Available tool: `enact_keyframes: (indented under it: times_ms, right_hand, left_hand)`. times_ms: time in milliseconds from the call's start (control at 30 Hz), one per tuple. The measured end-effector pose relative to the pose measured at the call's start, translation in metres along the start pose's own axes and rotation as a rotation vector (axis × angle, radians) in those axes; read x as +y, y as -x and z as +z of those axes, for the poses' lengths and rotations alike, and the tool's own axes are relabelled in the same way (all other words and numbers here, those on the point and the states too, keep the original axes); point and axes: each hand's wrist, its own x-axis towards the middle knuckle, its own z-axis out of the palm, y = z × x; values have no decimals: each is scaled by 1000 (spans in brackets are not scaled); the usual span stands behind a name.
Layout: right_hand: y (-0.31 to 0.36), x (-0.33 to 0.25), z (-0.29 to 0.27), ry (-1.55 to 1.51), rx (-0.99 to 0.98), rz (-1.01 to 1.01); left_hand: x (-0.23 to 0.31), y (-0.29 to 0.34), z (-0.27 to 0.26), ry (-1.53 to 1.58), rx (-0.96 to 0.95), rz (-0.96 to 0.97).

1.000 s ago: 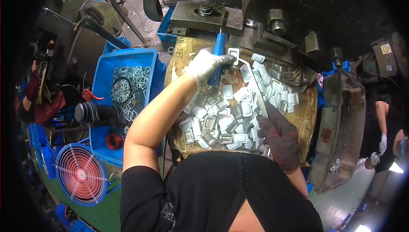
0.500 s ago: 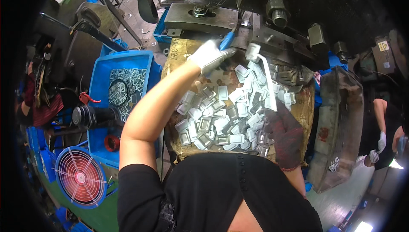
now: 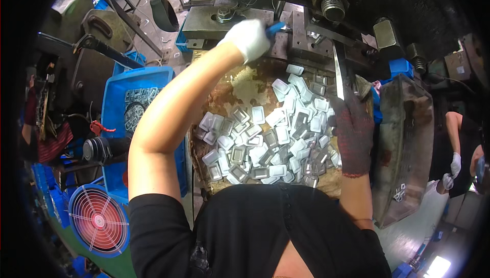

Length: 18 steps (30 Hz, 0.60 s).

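Observation:
My left hand (image 3: pixel 248 40), in a white glove, is closed around a blue-handled tool (image 3: pixel 276 27) beside the metal die block at the back. The tool's working end is hard to make out. My right hand (image 3: pixel 353 136), in a dark red and black glove, grips a long, narrow metal strip (image 3: pixel 338 71), which reaches forward under the press. Its far end is lost among the dark machine parts. Between my arms lies a heap of small rectangular metal pieces (image 3: pixel 278 145) with raised rims, spread over a worn brown work surface (image 3: pixel 245 86).
Large bolts (image 3: pixel 332 2) hang from the press at the upper right. At left stands a blue bin (image 3: pixel 109 107) holding metal frames, near a round fan (image 3: pixel 98 221). A deep metal trough (image 3: pixel 403 155) stands at right. Another person's gloved hand (image 3: pixel 456 166) shows farther right.
My right hand has moved forward and right, carrying the strip toward the press. The metal piece at the strip's far end no longer shows there. My left hand has moved slightly forward.

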Motion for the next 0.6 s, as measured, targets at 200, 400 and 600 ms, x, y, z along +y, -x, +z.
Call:
enact_keyframes:
  times_ms: [200, 400, 600]
  right_hand:
    - [-21, 15, 10, 201, 42, -10]
    - [-10, 8, 0, 276, 112, -70]
    - [32, -18, -10, 224, 74, 115]
  left_hand:
    - [-30, 92, 2, -179, -439, 432]
    - [-27, 125, 6, -168, -364, 290]
    - [-31, 105, 18, 896, -158, -344]
